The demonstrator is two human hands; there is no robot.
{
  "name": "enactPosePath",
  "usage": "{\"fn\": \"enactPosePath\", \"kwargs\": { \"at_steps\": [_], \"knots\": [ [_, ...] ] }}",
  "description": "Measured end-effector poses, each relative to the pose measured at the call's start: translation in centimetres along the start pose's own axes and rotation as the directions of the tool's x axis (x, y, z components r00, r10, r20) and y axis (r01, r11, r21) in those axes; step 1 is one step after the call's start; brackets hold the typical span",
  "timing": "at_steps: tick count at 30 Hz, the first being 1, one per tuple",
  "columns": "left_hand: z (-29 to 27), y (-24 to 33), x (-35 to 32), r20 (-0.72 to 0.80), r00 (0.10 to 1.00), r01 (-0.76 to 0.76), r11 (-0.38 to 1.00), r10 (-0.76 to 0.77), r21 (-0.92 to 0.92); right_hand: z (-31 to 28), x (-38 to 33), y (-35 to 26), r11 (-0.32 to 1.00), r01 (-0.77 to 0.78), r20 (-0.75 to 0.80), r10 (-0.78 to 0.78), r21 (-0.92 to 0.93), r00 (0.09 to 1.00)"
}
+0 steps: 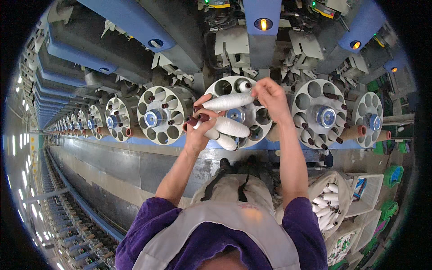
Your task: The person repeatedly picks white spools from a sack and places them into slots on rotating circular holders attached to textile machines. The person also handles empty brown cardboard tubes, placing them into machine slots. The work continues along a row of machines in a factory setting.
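Note:
My left hand [198,130] is closed around several bobbins of white yarn with dark red tube ends. The upper white bobbin [227,101] lies nearly level, its far end pointing right. Below it, another white bobbin [231,127] slants down to the right, with others partly behind the fingers. My right hand [272,100] pinches at the upper bobbin's right tip; whatever is between the fingertips is too fine to make out. Behind both hands stands a round white magazine [233,83] with a ring of holes, and one upright bobbin [244,86] sits in a top hole.
Similar magazines, one at the right [317,90] and one at the left [155,93], hold bobbins along the machine. A sack [346,193] of white bobbins stands right of me, beside a pale crate [373,191]. Blue machine arms [263,22] hang overhead.

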State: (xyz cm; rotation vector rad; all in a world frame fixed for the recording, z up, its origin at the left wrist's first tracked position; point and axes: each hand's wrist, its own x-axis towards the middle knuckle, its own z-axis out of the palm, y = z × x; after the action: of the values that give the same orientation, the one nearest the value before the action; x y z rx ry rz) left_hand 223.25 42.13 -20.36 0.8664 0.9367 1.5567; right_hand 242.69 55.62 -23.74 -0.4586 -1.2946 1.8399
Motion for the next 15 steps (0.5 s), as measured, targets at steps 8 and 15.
{"fn": "enactPosePath", "kwargs": {
  "at_steps": [8,15],
  "knots": [
    [0.1,-1.4,1.3,0.078,0.997,0.002,0.998,-0.006,0.062,1.5,2.0,3.5,0.906,-0.004,0.003,0.006,-0.424,1.000],
    [0.2,-2.2,1.6,-0.006,1.000,0.002,0.997,-0.002,0.076,2.1,0.6,2.3,0.999,-0.026,-0.293,0.012,-0.043,0.956]
  ]
}}
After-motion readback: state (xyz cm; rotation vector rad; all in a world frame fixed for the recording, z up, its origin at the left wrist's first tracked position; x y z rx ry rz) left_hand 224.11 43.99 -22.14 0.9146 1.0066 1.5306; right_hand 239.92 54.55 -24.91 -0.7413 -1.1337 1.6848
